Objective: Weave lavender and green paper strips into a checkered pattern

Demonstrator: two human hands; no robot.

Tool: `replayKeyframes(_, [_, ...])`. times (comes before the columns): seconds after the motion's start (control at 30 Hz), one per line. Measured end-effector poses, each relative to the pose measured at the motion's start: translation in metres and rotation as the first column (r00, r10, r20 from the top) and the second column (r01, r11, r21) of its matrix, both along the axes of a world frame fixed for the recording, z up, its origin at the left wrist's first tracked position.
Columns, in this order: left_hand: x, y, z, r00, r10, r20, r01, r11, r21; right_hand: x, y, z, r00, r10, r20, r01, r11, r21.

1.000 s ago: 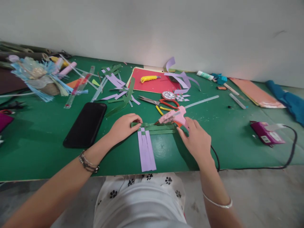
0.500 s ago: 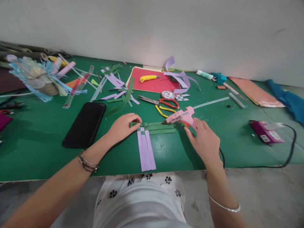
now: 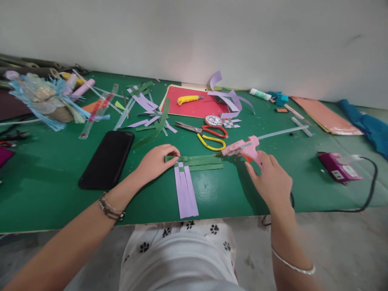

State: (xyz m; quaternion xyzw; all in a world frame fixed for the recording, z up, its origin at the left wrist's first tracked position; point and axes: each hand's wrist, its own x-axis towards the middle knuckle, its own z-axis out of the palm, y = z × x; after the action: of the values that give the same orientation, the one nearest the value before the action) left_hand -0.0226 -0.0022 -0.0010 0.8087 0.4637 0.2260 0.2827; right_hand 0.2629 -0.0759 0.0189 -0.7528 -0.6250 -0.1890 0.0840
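Observation:
My left hand [image 3: 157,163] pinches the left end of a green paper strip [image 3: 203,161] flat on the table. Several lilac paper strips [image 3: 186,196] hang down from it towards the table's front edge, woven with the green ones in a small checkered corner. In my right hand [image 3: 272,180] is a pink hot glue gun [image 3: 241,147], my fingers wrapped round its handle. Its nozzle points left, close to the right end of the green strips, and a long clear glue stick [image 3: 283,131] sticks out of its back.
Red-and-yellow-handled scissors [image 3: 209,135] and a round tape roll [image 3: 213,121] lie behind the strips. A yellow cutter [image 3: 189,99] rests on red paper [image 3: 209,110]. To the left is a black phone [image 3: 106,161]; a purple power box [image 3: 339,166] with a cord sits right.
My right hand has drawn the glue gun to the right, from above the green strips to beyond their right end. The left hand keeps its pinch in place.

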Motion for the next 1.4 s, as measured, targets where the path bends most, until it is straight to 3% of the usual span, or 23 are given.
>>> replayKeyframes(0.77, [0.0, 0.0, 0.001, 1.0, -0.007, -0.001, 0.007, 1.0, 0.0, -0.039, 0.014, 0.001, 0.979, 0.192, -0.062, -0.195, 0.979, -0.057])
replayKeyframes(1.4, [0.0, 0.0, 0.0, 1.0, -0.003, 0.006, 0.003, 1.0, 0.005, 0.005, -0.004, 0.004, 1.0, -0.028, -0.005, 0.028, 0.999, -0.023])
